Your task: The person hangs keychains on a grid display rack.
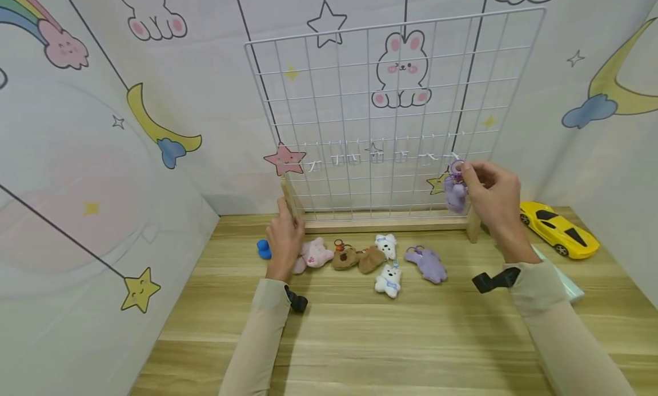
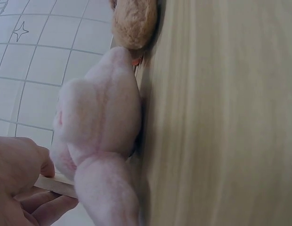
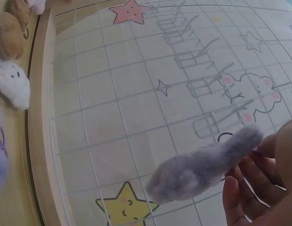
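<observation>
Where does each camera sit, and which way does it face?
Head: worn on the head, facing forward and down at the wire grid; left hand, right hand and sleeves show.
Left wrist: on that wrist, facing low along the tabletop at a pink plush; the left hand shows lower left.
Right wrist: on that wrist, facing the wire grid and a held purple plush; right hand shows lower right.
Head and right wrist share that purple plush.
</observation>
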Action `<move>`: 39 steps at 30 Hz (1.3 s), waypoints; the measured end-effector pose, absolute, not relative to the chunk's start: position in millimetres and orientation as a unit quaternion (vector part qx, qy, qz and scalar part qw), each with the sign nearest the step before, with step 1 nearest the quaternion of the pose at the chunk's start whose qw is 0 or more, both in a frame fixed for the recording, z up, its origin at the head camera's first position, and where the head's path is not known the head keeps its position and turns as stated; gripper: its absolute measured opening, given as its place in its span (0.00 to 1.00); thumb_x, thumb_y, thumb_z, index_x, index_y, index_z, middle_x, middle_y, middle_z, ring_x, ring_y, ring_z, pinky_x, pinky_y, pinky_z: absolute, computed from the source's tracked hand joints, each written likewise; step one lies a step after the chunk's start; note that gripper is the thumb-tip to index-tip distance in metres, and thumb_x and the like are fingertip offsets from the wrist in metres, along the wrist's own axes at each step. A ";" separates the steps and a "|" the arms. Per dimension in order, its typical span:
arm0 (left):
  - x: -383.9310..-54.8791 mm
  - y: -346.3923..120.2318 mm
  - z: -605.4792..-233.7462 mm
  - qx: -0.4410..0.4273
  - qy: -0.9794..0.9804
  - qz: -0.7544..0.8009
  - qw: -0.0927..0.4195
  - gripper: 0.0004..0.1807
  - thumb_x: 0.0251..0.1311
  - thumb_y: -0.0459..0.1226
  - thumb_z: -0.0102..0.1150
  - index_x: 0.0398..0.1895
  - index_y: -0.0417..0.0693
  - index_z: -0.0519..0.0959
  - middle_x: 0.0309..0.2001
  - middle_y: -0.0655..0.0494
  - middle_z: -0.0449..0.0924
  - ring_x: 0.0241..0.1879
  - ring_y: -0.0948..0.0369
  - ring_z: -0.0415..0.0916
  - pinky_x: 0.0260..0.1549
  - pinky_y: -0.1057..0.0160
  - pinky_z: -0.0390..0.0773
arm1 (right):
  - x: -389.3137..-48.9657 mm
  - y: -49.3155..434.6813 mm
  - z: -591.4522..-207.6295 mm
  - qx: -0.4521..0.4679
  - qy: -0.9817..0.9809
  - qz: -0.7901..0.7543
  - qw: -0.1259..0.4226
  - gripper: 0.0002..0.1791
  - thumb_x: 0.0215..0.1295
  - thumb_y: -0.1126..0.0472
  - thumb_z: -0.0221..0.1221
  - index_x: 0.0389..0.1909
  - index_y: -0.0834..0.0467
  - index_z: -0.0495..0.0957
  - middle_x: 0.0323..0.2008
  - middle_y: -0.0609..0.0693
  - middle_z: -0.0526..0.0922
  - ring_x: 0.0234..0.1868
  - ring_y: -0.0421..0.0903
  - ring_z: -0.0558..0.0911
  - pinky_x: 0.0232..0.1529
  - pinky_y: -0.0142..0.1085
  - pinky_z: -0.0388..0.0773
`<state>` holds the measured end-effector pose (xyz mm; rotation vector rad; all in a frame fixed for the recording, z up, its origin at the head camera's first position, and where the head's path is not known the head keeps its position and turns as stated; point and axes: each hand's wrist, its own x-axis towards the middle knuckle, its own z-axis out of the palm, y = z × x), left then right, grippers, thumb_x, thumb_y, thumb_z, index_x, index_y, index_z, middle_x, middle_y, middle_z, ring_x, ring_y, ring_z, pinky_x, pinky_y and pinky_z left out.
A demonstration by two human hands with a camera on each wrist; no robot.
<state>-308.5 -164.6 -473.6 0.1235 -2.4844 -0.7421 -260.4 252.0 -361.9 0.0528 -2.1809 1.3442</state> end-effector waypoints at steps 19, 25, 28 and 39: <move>-311.2 -164.7 -478.6 0.046 -0.920 -0.273 0.278 0.20 0.70 0.33 0.62 0.61 0.46 0.69 0.35 0.33 0.88 0.27 0.34 0.85 0.26 0.38 0.80 | -259.7 256.8 -382.1 0.032 -0.805 0.517 0.290 0.24 0.81 0.49 0.58 0.70 0.56 0.78 0.50 0.49 0.87 0.35 0.30 0.87 0.37 0.22 0.81; -310.8 -164.6 -478.1 0.054 -0.920 -0.276 0.273 0.20 0.70 0.33 0.62 0.61 0.47 0.69 0.36 0.33 0.88 0.28 0.34 0.85 0.27 0.38 0.81 | -245.5 247.7 -403.3 0.049 -0.814 0.496 0.298 0.17 0.80 0.52 0.62 0.59 0.59 0.82 0.43 0.44 0.87 0.37 0.27 0.84 0.39 0.19 0.77; -310.2 -164.2 -477.9 0.058 -0.921 -0.278 0.268 0.20 0.71 0.33 0.62 0.62 0.47 0.69 0.37 0.33 0.88 0.29 0.34 0.86 0.27 0.38 0.82 | -241.0 242.1 -421.0 0.076 -0.848 0.452 0.265 0.14 0.80 0.53 0.62 0.54 0.59 0.84 0.43 0.52 0.90 0.39 0.23 0.80 0.40 0.18 0.75; -309.5 -163.2 -477.9 0.054 -0.921 -0.273 0.271 0.18 0.72 0.34 0.61 0.61 0.46 0.69 0.35 0.33 0.87 0.28 0.34 0.85 0.28 0.38 0.81 | -239.6 222.9 -479.9 0.165 -0.931 0.311 0.101 0.16 0.70 0.49 0.73 0.50 0.56 0.89 0.43 0.53 0.90 0.43 0.50 0.87 0.42 0.44 0.84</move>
